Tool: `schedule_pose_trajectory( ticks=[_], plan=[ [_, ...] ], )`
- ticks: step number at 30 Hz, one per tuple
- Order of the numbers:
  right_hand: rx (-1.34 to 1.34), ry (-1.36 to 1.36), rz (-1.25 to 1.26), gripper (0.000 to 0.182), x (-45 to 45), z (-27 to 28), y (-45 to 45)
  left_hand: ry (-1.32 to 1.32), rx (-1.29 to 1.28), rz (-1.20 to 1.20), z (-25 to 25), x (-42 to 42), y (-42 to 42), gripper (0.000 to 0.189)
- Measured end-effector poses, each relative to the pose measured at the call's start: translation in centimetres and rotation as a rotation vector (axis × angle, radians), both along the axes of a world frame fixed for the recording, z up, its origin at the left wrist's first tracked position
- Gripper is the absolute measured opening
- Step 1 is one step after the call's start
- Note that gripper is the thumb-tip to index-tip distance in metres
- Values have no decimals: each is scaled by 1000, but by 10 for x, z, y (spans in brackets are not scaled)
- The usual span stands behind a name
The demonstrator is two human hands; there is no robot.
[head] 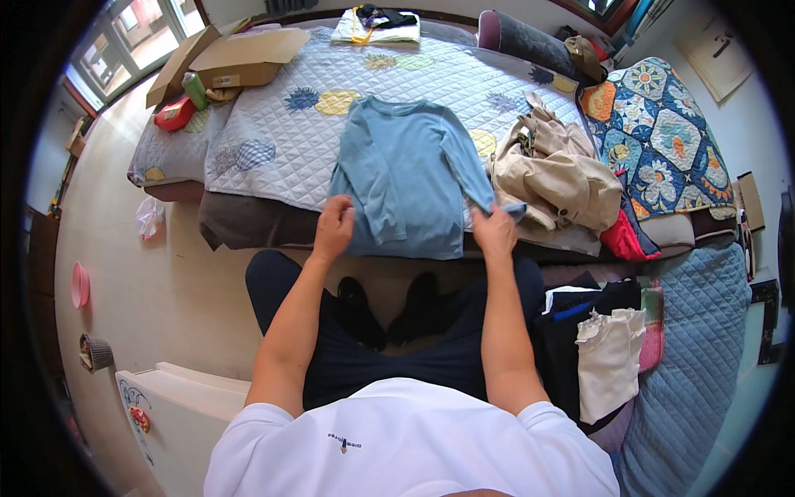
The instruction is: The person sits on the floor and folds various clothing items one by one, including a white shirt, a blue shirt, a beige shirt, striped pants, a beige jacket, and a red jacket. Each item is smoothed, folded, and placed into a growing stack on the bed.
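Note:
A light blue long-sleeved shirt [422,168] lies spread on a quilted cover with a pineapple print [279,124], its neckline away from me and its hem over the near edge. The sleeve at the picture's left lies folded across the shirt's front. My right hand [495,231] grips the cuff end of the other sleeve, beside a heap of beige clothing [559,168]. My left hand [335,228] is at the shirt's left side, its fingers curled; whether they pinch cloth is hard to tell.
An open cardboard box [248,56], a red container [174,114] and a green can [194,90] stand at the far left. Folded clothes [612,366] lie on a blue quilted seat [695,348] at the right. A white cabinet [186,410] is near my left side.

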State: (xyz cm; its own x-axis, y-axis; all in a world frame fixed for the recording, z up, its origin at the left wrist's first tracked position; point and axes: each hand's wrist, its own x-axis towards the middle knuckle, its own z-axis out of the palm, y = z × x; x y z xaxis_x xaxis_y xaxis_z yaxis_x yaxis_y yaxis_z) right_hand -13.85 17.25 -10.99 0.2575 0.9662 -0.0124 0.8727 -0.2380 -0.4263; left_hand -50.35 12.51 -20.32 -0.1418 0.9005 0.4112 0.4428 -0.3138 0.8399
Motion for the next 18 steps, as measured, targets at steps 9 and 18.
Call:
schedule_pose_trajectory(
  ticks=[9,18],
  plan=[
    [924,85,648,43,-35,62,44,549,-66,42,17,63,-21,38],
    [368,304,781,14,-67,-90,-16,145,-66,-11,10,41,-14,31]
  ],
)
